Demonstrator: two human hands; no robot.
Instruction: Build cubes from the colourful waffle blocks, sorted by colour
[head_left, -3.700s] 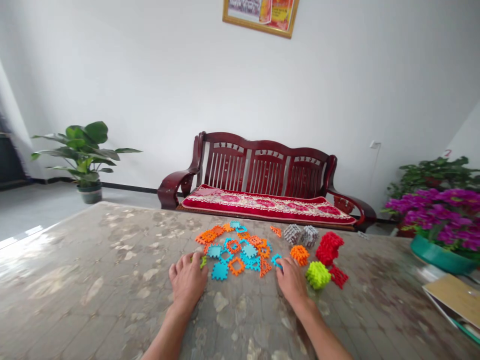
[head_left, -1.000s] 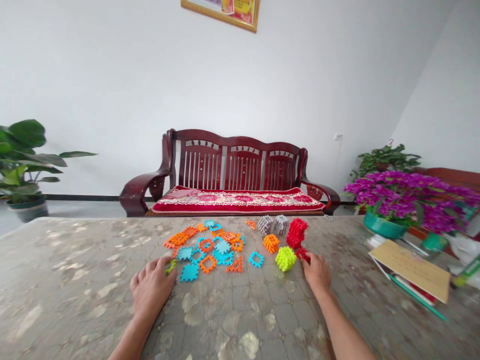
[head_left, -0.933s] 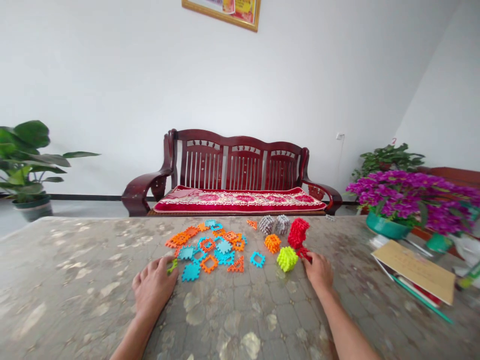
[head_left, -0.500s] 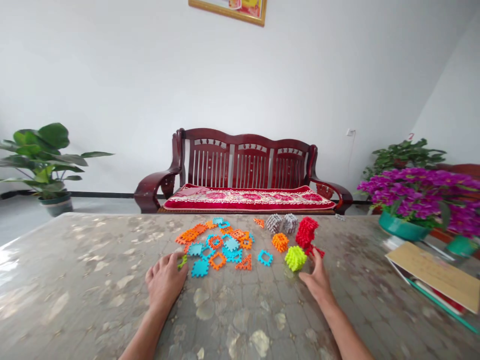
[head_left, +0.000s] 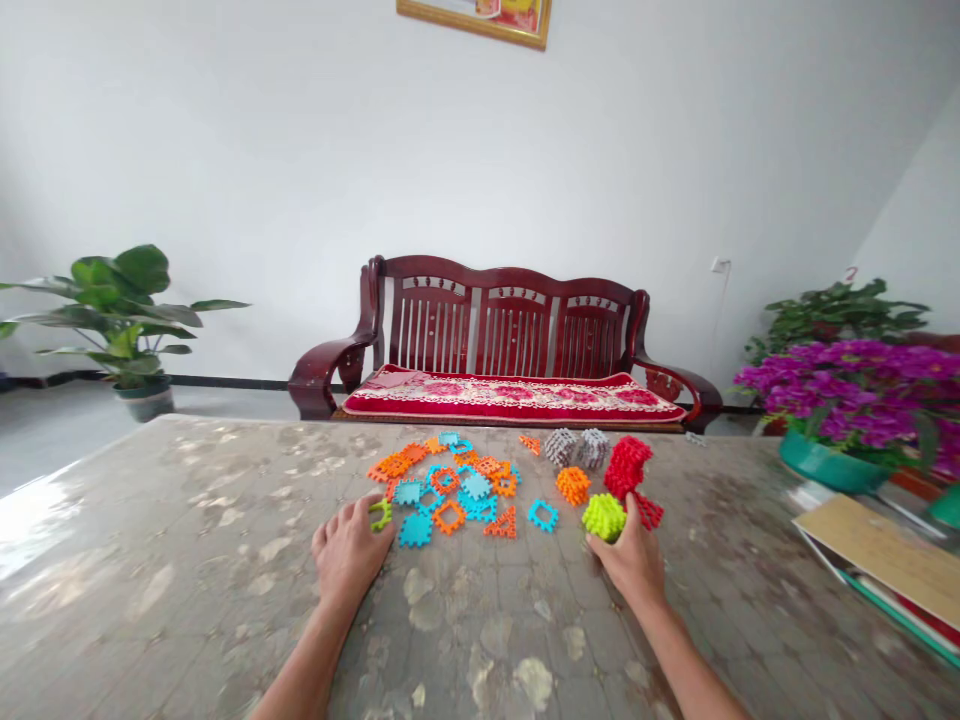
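My left hand (head_left: 351, 550) rests on the table with thumb and forefinger around a flat lime-green toothed piece (head_left: 381, 515), partly covered by the fingers. On the right, a lime-green bumpy block (head_left: 604, 516) sits between the thumb and fingers of my right hand (head_left: 632, 555). Just beyond that hand lie a dark red toothed piece (head_left: 649, 511) and a taller red block shape (head_left: 628, 464). An orange block (head_left: 573, 486) sits left of the lime one. Between my hands lie several flat interlocking pieces, among them a blue square (head_left: 415, 530) and an orange triangle (head_left: 502, 522).
Two grey blocks (head_left: 561, 448) stand near the far edge of the patterned table (head_left: 465, 620). At the right are purple flowers in a teal pot (head_left: 829, 462) and a brown folder (head_left: 881, 548) on a stack. A wooden bench (head_left: 517, 330) stands behind.
My right hand has moved in leftward, and its thumb and fingers have closed around the lime-green block. My left hand stays at the flat lime-green piece. The whole view has shifted slightly.
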